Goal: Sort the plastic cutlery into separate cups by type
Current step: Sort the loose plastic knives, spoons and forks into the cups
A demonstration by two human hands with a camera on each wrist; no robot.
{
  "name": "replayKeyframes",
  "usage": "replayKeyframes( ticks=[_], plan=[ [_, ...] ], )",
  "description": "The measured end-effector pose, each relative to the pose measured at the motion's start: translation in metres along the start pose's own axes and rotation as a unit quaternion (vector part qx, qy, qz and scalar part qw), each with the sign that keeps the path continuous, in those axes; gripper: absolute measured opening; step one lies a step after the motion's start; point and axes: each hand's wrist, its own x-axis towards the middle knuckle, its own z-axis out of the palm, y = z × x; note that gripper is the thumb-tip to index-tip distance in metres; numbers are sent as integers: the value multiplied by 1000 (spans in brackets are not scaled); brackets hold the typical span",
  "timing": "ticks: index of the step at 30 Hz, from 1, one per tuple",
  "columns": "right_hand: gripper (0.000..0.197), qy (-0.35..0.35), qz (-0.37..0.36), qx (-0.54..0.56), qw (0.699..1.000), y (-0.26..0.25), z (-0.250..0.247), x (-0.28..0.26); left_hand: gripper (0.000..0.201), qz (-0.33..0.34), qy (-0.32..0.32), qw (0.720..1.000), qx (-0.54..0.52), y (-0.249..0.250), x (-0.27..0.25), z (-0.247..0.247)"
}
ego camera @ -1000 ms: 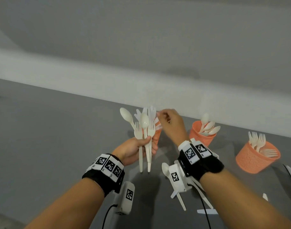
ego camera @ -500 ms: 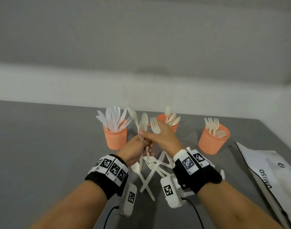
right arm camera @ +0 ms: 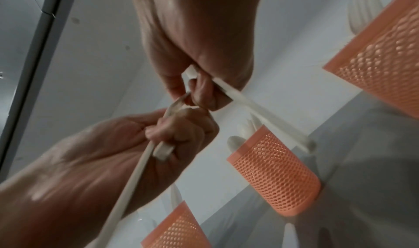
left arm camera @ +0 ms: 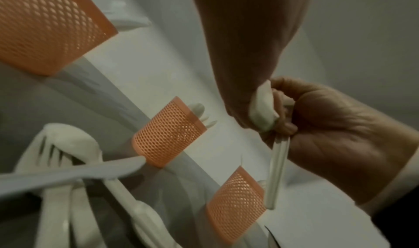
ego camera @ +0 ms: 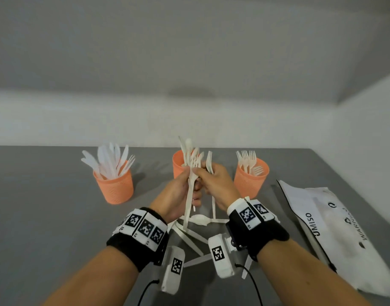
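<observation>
Three orange mesh cups stand in a row: the knife cup (ego camera: 114, 188) on the left, the spoon cup (ego camera: 178, 166) in the middle, the fork cup (ego camera: 249, 182) on the right. In front of the spoon cup my left hand (ego camera: 189, 174) grips a bundle of white forks and spoons (ego camera: 190, 160) upright by the handles. My right hand (ego camera: 204, 173) holds one fork (ego camera: 209, 161) apart from the bundle, and its thumb and finger meet the bundle's stems. The right wrist view shows that fork's handle (right arm camera: 249, 106) running out of my curled right fingers (right arm camera: 204, 94).
Loose white cutlery (ego camera: 198, 220) lies crossed on the grey table (ego camera: 46, 217) under my wrists. A white plastic bag (ego camera: 335, 228) with print lies at the right edge. A white wall runs close behind the cups.
My right hand has drawn one fork out of the bundle and come back against it. The hands sit lower and closer together, and the view has swung so that all three cups show.
</observation>
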Motion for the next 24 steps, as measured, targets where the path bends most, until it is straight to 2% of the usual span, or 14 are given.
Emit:
replayKeyframes(
  ticks=[4,6,7,10,12,15,17,21,23,24],
  plan=[
    [19,64,2,50,997,-2,-21,7,25,41,68,996,28,-7,14,9],
    [19,113,-12,81,990,-8,-41,16,19,48,91,992,73,-11,20,9],
    [18,136,-24,116,984,-15,-54,21,18,49,95,989,98,-13,22,10],
    [33,190,-61,199,959,-38,-96,37,23,47,72,989,121,-18,27,13],
    [35,244,-126,145,950,-47,-122,48,23,46,49,992,105,-21,30,16],
    [27,305,-221,22,926,-38,-146,67,25,42,36,996,73,-23,34,21],
    [23,299,-209,-22,931,-20,-152,79,26,43,31,995,82,-24,35,21],
    [19,212,-97,-67,970,16,-155,94,26,40,24,989,140,-24,39,15],
    [33,192,-66,-103,974,20,-154,95,28,37,22,987,156,-23,40,13],
    [41,205,-90,-134,965,17,-152,93,30,37,19,986,160,-23,41,11]
  ],
)
